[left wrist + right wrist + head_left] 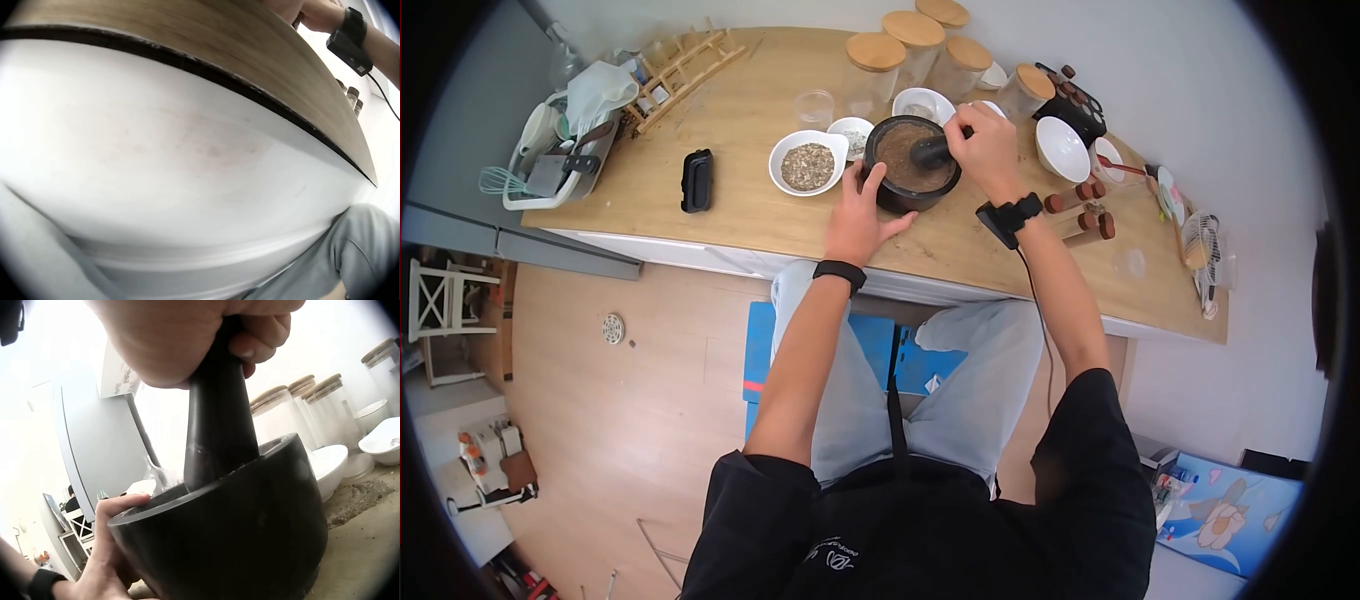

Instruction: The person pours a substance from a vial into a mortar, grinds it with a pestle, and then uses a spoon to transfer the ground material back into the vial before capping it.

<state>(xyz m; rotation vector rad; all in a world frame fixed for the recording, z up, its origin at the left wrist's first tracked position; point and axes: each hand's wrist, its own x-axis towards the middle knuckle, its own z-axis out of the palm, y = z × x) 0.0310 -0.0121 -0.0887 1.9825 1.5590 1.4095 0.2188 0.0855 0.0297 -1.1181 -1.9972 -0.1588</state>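
In the head view a black stone mortar (889, 197) stands near the counter's front edge, with brown ground powder (905, 155) inside. My right hand (985, 150) grips the top of the black pestle (930, 152), whose lower end is down in the mortar. The right wrist view shows the pestle (222, 419) leaning on the inner side near the rim, fingers wrapped round its upper end. My left hand (860, 222) holds the mortar's near left side, fingertips at the rim and thumb low along the wall. Only the right hand's edge shows in the left wrist view.
Left of the mortar are a white bowl of coarse grey-brown bits (808, 166) and a smaller white bowl (852, 136). Lidded glass jars (875, 60) stand behind. Corked spice jars (1088, 228) lie at right, a black case (697, 181) and a dish rack (565, 185) at left.
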